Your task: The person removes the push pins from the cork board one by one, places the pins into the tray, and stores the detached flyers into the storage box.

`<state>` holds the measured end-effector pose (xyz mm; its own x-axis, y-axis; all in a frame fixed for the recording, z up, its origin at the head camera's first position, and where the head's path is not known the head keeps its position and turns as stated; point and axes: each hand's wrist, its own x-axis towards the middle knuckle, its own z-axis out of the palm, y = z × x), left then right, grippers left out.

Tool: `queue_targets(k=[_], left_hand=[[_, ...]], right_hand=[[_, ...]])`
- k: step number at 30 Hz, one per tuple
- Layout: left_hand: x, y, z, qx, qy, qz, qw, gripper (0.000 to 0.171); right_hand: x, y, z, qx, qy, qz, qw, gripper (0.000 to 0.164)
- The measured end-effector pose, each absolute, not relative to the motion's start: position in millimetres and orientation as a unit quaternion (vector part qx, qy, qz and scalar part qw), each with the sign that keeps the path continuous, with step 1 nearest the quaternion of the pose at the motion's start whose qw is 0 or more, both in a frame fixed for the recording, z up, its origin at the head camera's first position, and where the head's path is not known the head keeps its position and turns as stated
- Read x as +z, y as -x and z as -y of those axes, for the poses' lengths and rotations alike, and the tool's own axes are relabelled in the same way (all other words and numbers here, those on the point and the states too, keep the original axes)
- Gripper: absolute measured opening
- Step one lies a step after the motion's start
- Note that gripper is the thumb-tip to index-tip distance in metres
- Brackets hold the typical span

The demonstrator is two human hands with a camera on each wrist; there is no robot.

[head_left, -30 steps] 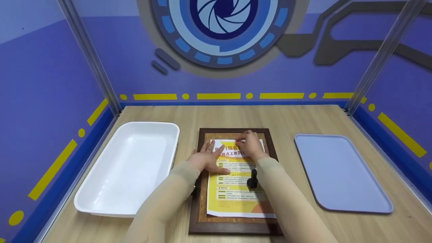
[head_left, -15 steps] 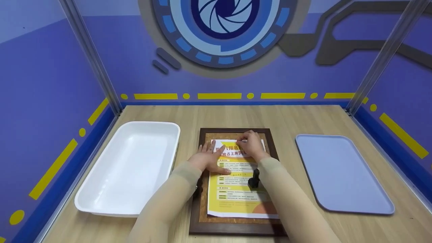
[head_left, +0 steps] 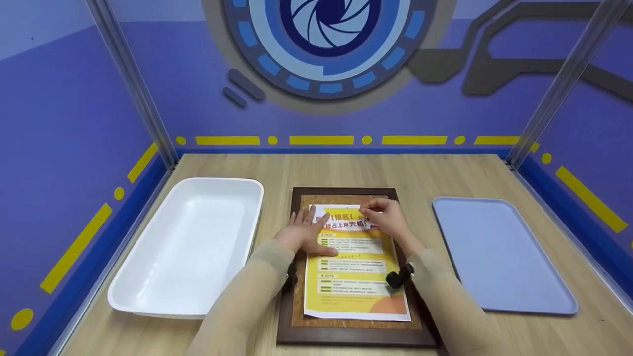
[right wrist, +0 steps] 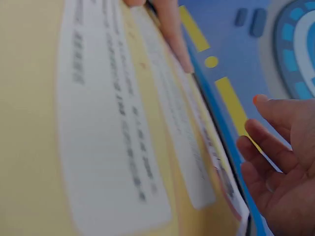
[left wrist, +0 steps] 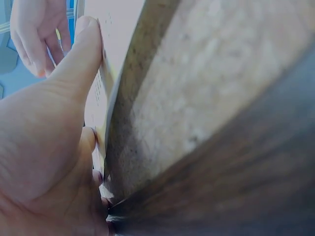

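A printed yellow-and-white poster [head_left: 351,301] lies on a brown-framed cork board [head_left: 298,306]. My left hand [head_left: 301,235] rests on the poster's left side with its fingers spread, the thumb pointing right. Above the heading, near the top right, my right hand [head_left: 388,217] has thumb and index finger brought together. A tiny orange spot [right wrist: 256,99] shows at their tips in the right wrist view, seemingly a small thing in the pinch; its kind is too small to tell. A dark dot [head_left: 347,207] marks the paper's top edge, left of those fingertips.
On the left of the wooden table [head_left: 277,170] stands a deep white tray [head_left: 193,247]. A flat lilac tray [head_left: 504,252] lies on the right. Blue printed panels [head_left: 316,123] enclose the back and sides. A black device [head_left: 399,277] sits at my right wrist.
My right hand has moved to the right and slightly back toward me, uncovering more of the poster's heading. The left hand stays in place on the poster.
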<state>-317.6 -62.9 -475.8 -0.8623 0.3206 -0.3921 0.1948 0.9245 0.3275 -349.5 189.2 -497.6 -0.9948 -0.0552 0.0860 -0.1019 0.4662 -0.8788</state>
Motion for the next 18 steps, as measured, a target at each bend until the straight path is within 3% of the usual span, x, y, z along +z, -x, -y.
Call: queue_targets(k=[7, 18], left_hand=[[-482, 320, 64, 0.146, -0.143, -0.954, 0.218, 0.113], [-476, 317, 64, 0.139, -0.146, -0.956, 0.214, 0.112]], right_hand=[[-494, 332, -228, 0.595, 0.005, 0.803, 0.040, 0.019], [-486, 321, -313, 0.555, 0.020, 0.827, 0.090, 0.040]])
